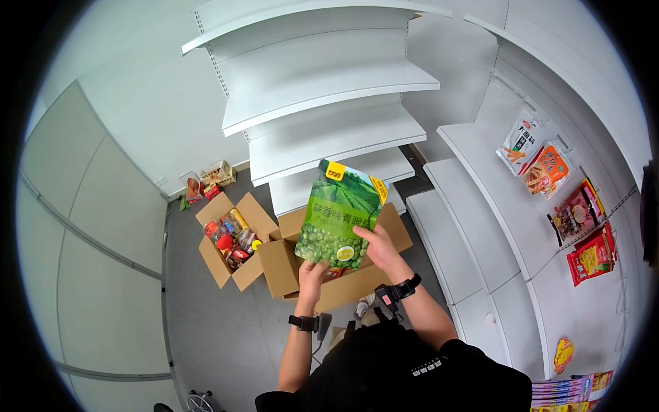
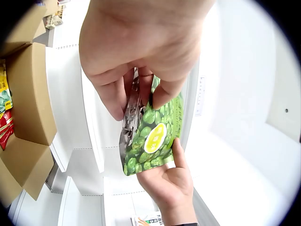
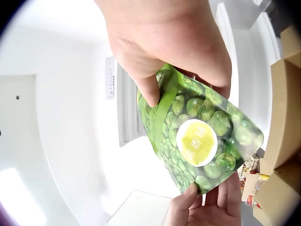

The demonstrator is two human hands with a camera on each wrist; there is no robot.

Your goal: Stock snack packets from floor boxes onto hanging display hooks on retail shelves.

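Bag is held upright above the box, pinched at its lower corner by the left hand, gripped at its side by the right hand. A firm two-handed hold is advised against slipping.

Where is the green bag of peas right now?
Centre of the head view: the green bag is held up between the left hand and right hand, above an open cardboard box.
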